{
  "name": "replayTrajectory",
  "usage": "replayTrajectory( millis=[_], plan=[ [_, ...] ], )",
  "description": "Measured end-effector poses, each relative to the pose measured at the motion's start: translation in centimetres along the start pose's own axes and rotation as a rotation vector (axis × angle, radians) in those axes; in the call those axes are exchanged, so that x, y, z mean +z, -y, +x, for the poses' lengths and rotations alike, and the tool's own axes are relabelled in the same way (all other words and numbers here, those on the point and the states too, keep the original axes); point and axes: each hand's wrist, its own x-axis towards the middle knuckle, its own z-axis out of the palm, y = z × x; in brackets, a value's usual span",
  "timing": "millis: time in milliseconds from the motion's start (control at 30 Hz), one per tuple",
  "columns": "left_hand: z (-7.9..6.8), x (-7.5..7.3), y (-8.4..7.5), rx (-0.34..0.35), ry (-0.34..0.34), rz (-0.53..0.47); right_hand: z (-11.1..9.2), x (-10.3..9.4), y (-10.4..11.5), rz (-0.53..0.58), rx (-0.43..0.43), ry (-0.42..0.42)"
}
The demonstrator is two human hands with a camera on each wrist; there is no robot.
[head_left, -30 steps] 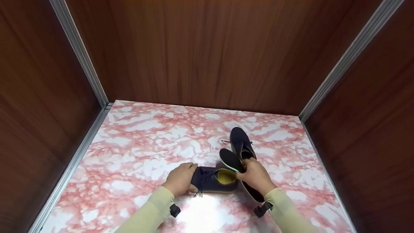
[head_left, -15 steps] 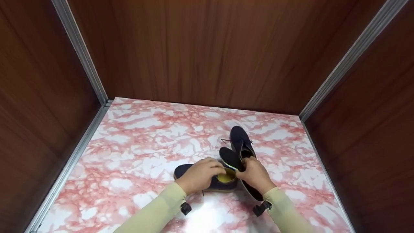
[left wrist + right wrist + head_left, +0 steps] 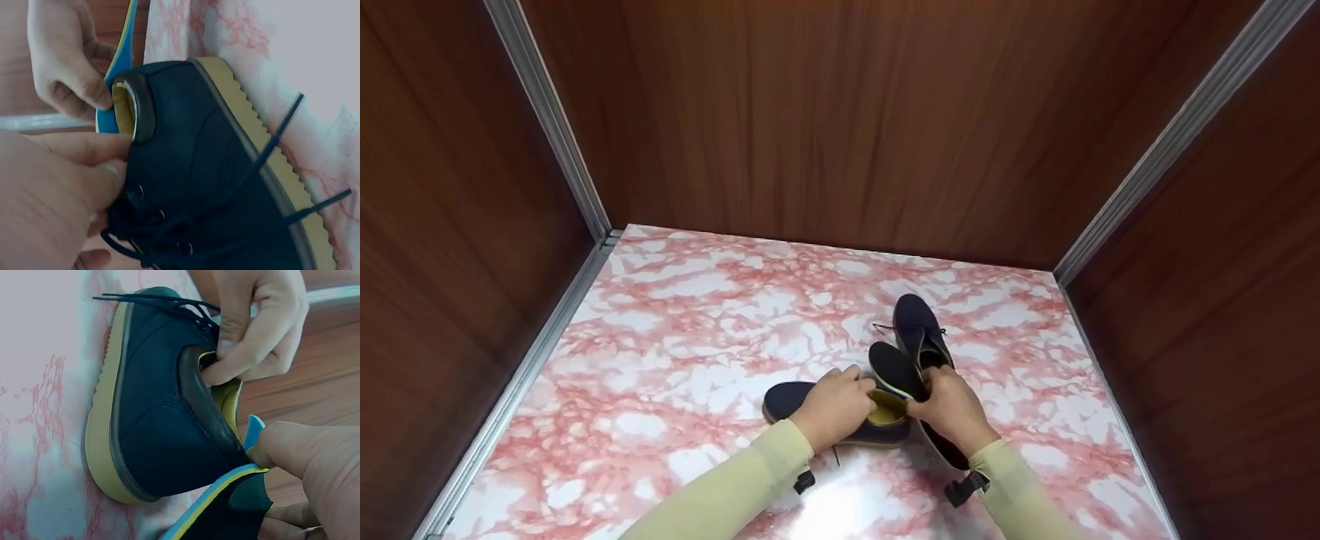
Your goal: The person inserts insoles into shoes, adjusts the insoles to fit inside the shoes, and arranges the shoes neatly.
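A navy lace-up shoe (image 3: 789, 399) with a tan sole lies sideways on the surface, its yellow-lined opening to the right. My left hand (image 3: 836, 409) reaches over its laces and pinches the edge of the opening between thumb and finger, as the left wrist view of the shoe (image 3: 185, 152) shows. Beside the heel, my right hand (image 3: 954, 405) holds a black insole (image 3: 894, 366) with blue and yellow layers at its edge. In the right wrist view the insole (image 3: 225, 503) sits close to the shoe's heel. My right fingers cover its middle.
A second navy shoe (image 3: 915, 321) stands behind my right hand, toe pointing away, its lace spread to the left. The red-and-white marbled surface (image 3: 697, 322) is bounded by brown wood-grain panels (image 3: 810, 127) and grey metal rails (image 3: 562, 142).
My left hand has moved from the shoe's toe rightward to the opening and now pinches its edge. The right hand and the insole stay nearly where they were.
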Motion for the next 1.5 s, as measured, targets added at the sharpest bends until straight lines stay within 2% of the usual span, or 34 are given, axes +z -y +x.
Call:
replayTrajectory(
  millis=[200, 567, 700, 867, 1000, 1100, 1200, 1300, 1400, 1500],
  plan=[
    [0.3, 0.3, -0.6, -0.006, -0.012, 0.068, -0.4, 0.2, 0.1, -0.009, -0.018, -0.037],
    [0.5, 1.8, -0.9, -0.037, -0.032, 0.094, -0.7, 0.7, 0.6, -0.024, -0.04, -0.116],
    [0.0, 1.6, -0.4, -0.088, -0.027, 0.002, -0.8, 0.8, 0.7, -0.039, -0.044, -0.13],
    [-1.1, 1.4, 0.4, -0.176, 0.01, -0.188, -1.0, 1.0, 0.5, -0.06, -0.041, -0.151],
    [-1.8, 1.6, 1.7, -0.153, 0.036, -0.462, -1.2, 1.1, 0.3, -0.062, -0.043, -0.169],
    [-2.5, 1.7, 3.0, -0.116, 0.072, -0.599, -1.3, 1.2, 0.2, -0.067, -0.046, -0.182],
    [-3.4, 1.7, 3.8, -0.101, 0.149, -0.616, -1.3, 1.2, 0.1, -0.073, -0.044, -0.186],
    [-4.1, 2.0, 4.0, -0.102, 0.233, -0.593, -1.3, 1.3, 0.2, -0.067, -0.034, -0.168],
    [-4.5, 2.3, 3.9, -0.101, 0.252, -0.574, -1.3, 1.4, 0.2, -0.065, -0.028, -0.147],
    [-4.6, 2.4, 3.8, -0.1, 0.239, -0.556, -1.2, 1.2, 0.2, -0.063, -0.024, -0.131]
  ],
)
